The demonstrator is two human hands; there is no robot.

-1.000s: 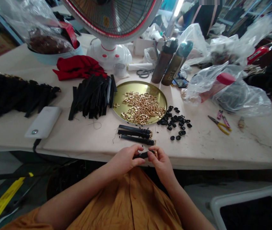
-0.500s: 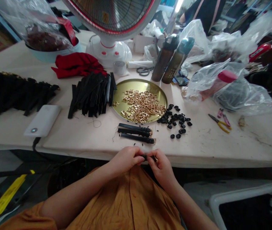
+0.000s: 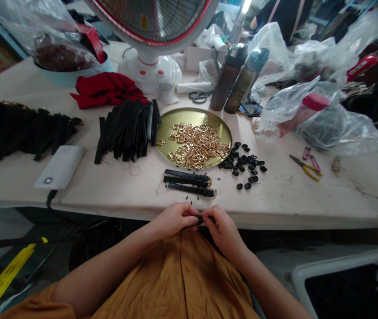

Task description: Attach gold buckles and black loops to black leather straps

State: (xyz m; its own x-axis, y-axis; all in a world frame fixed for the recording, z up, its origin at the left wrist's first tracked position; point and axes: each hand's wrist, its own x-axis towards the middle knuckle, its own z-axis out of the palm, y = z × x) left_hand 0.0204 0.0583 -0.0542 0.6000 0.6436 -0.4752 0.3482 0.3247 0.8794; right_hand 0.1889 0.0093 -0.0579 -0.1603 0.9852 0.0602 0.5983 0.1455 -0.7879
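Left hand (image 3: 174, 219) and right hand (image 3: 222, 228) pinching a black watch strap (image 3: 201, 218) between closed fingertips, each grip pressing one end, strap lying left-right, hovering at the desk's (image 3: 109, 190) near edge

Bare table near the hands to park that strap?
Bare: front strip left of the held strap, between power bank and three laid straps; also front right, between black loops and pliers. Crowded: gold tray, strap pile, back row by fan, bottles, bags.
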